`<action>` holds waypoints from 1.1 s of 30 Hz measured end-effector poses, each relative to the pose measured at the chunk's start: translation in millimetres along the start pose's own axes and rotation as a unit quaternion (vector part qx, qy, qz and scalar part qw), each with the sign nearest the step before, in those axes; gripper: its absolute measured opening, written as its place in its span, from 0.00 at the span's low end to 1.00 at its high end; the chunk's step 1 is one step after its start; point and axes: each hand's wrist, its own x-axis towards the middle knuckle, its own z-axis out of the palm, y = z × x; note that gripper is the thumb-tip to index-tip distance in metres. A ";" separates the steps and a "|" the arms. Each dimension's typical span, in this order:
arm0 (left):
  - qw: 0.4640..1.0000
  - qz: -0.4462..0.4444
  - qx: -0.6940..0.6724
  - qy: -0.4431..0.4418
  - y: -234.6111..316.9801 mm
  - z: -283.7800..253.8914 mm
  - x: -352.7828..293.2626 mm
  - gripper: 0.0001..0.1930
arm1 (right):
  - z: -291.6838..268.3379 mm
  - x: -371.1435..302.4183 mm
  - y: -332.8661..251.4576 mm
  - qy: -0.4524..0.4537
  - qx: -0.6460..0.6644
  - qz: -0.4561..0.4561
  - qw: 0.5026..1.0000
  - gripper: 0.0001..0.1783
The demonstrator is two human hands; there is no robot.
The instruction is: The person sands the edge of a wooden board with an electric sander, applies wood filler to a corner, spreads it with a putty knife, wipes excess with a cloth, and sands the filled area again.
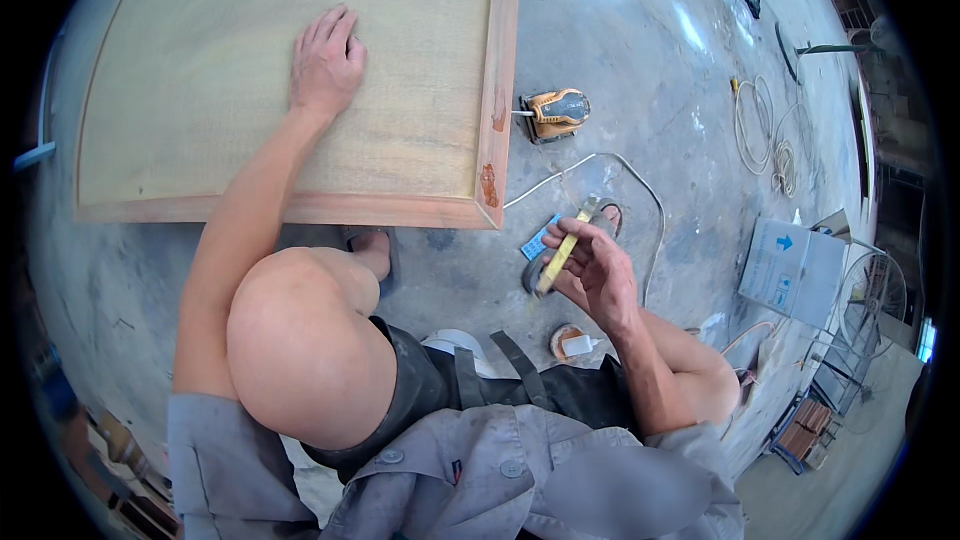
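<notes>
- Wood-framed panel [230, 90]: positioned ahead and to the left; marked with reddish-brown patches [489, 183] on right rail, near corner.
- Left hand [328, 65]: laid palm down on panel face, fingers nearly together.
- Right hand [605, 275]: clamped on narrow yellow hand tool [560, 258], beyond panel's near right corner.
- Orange-and-black power sander [556, 115]: standing on concrete floor [620, 20], right of panel.
- Cardboard box [792, 265]: standing well apart, far right.

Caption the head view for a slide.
Left hand resting on a wood-framed panel, right hand holding a slim yellow object.
</notes>
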 end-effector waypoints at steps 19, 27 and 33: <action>1.000 -0.001 0.002 -0.007 3.3 -2.1 0.4 0.21 | 28.6 34.7 18.4 0.023 -0.631 -0.319 0.707 0.32; 1.000 -0.003 0.009 -0.012 2.0 -2.7 -1.0 0.21 | 37.0 43.5 16.5 0.013 -0.627 -0.309 0.715 0.33; 0.999 -0.013 0.012 -0.027 4.4 -5.3 -0.8 0.21 | 30.3 47.4 19.4 0.002 -0.645 -0.298 0.703 0.34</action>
